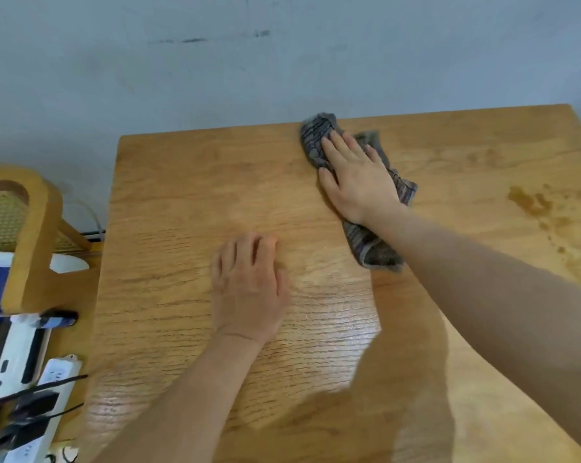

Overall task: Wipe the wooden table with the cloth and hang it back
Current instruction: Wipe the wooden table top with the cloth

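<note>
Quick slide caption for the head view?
Right hand presses grey cloth flat on wooden table; left hand braces nearby.

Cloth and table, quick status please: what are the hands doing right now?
Right hand flat on the grey cloth, pressing it to the wooden table. Left hand bare, resting on the tabletop. Dark marks right of the cloth. Nothing in the way.
</note>
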